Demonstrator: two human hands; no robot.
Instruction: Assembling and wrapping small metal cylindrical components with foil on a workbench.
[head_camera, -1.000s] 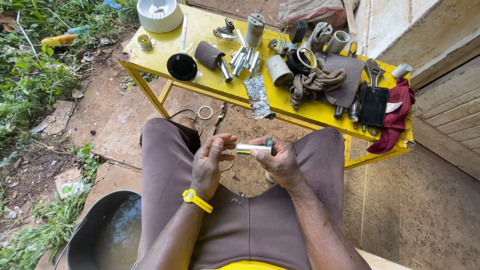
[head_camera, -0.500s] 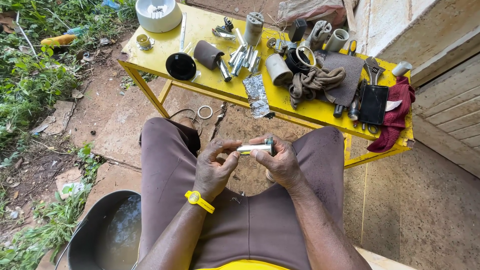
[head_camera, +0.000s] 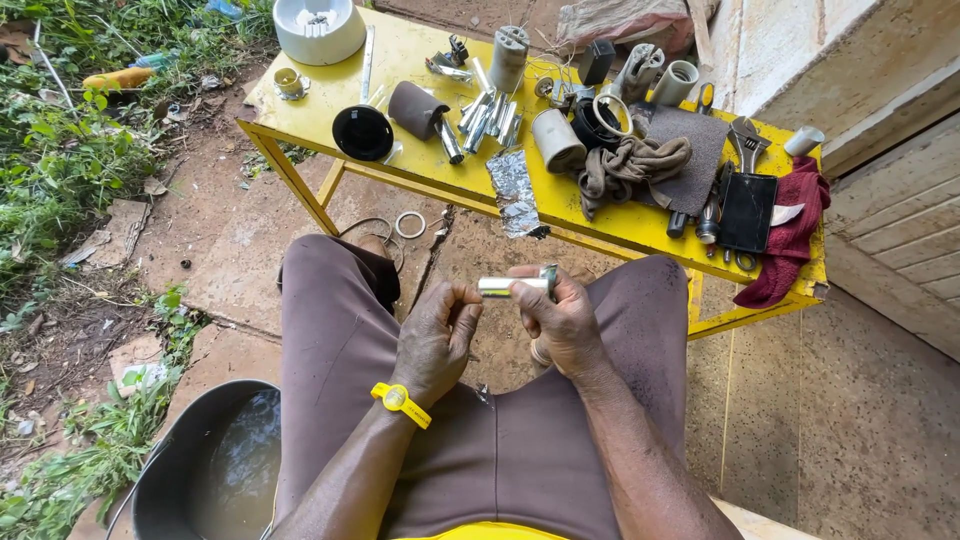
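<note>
Fingers of our left hand have slipped off the short silver metal tube, leaving it pinched in our right hand (left grip now loosely curled, holding nothing).

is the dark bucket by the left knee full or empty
Partly full: the dark bucket beside the left knee holds murky brownish water, with its inner wall showing above the waterline.
</note>
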